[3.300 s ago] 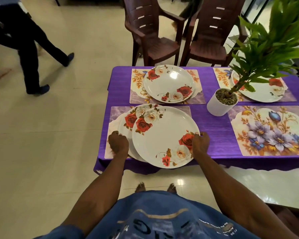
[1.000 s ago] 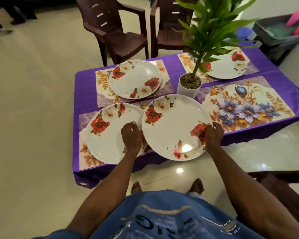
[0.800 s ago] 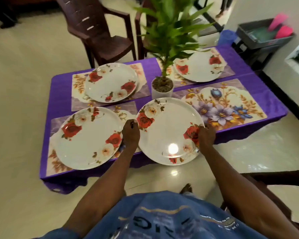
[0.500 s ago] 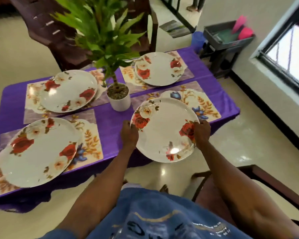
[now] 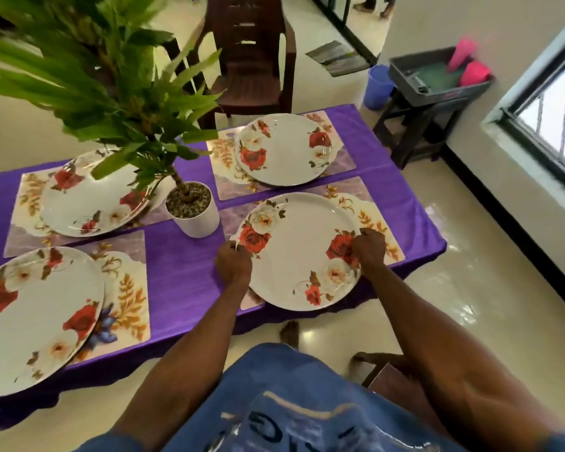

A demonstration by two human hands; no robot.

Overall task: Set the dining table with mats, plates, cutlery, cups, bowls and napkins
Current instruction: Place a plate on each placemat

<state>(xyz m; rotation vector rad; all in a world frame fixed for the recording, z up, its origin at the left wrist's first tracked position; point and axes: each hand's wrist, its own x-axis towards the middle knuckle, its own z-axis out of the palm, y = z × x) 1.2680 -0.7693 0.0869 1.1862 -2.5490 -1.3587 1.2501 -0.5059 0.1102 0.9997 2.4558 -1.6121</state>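
A white plate with red roses [image 5: 296, 252] lies over the near right floral mat [image 5: 377, 220] on the purple table [image 5: 180, 275]. My left hand [image 5: 233, 263] grips its left rim and my right hand [image 5: 368, 247] grips its right rim. The plate's near edge overhangs the table's front edge a little. Three more rose plates sit on their mats: near left [image 5: 36, 318], far left [image 5: 92, 197] and far right [image 5: 282, 148].
A potted plant in a white pot [image 5: 193, 210] stands mid-table, its leaves spreading over the far left. A brown chair [image 5: 252, 70] stands beyond the table. A dark stool with a grey bin [image 5: 434, 83] and a blue bucket [image 5: 380, 86] stand at right.
Both hands carried the plate from the near left mat rightward and set it over the near right mat. A second plate stayed on the near left mat. The view swung right.
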